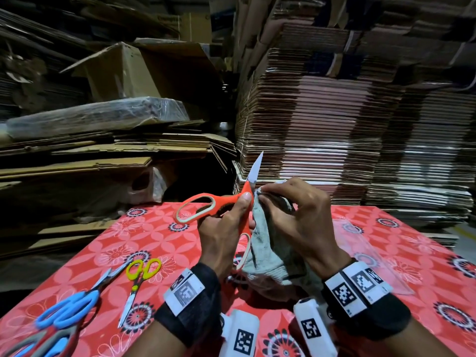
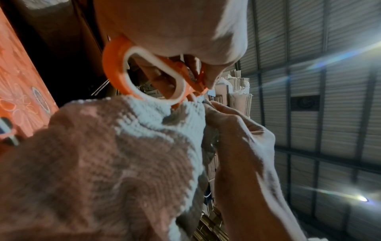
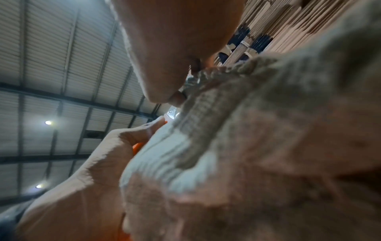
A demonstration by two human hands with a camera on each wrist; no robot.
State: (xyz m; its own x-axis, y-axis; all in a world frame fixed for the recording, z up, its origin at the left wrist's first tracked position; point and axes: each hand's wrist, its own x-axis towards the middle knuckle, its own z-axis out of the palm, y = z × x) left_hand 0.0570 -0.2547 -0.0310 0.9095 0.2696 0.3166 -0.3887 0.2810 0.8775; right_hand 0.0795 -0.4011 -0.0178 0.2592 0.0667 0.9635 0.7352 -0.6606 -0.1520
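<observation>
Left grip [image 1: 224,233] tight around raised orange scissors [image 1: 223,201], right grip [image 1: 301,222] around grey cloth [image 1: 270,253].

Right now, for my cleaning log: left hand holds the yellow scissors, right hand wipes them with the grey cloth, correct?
No: the head view shows the left hand holding the orange scissors; the yellow scissors lie on the table. The right hand does wipe with the grey cloth.
</observation>
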